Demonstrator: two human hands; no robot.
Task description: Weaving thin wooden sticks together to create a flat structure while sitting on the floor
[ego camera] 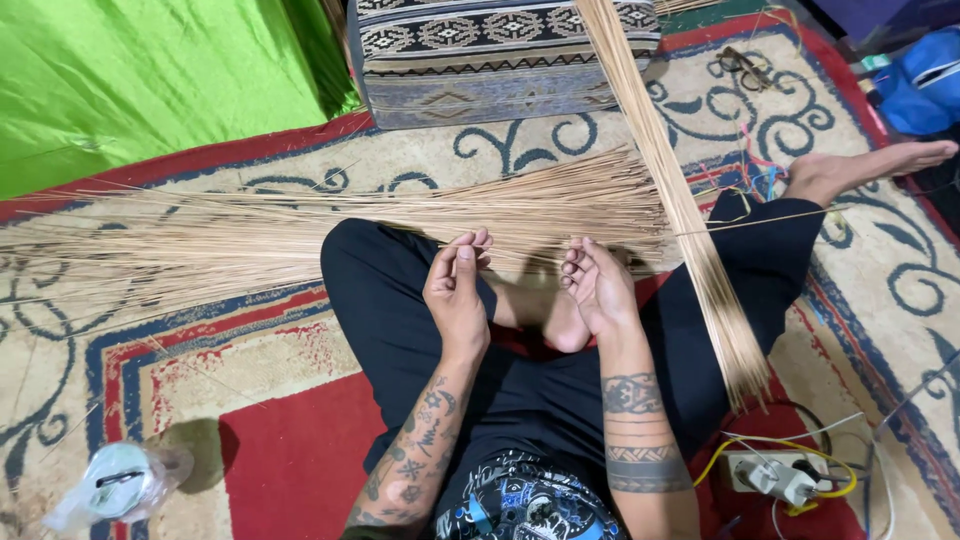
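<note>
A single thin stick [520,243] is pinched between both hands, its long axis running left to right just near of the wide fan of sticks [300,225]; the left hand [455,290] grips one end with curled fingers; the right hand [597,285] is closed likewise, equally near; a second bundle [680,210] slants far-to-near at right.

Floor covering: a patterned carpet [300,380] in cream, red and blue, laid with dark blue scrollwork and a plain red centre field. Upper left: a bright green cloth [150,80] is spread over the floor edge. Top centre: a cushion [480,60] in woven geometric bands of grey, black and white is set on the carpet. Upper right: a blue bag [925,85] is seen. Lower right: a white power strip [775,478] with yellow and white cables. Lower left: a clear plastic bag [115,485]. Lighting is even and artificial.
</note>
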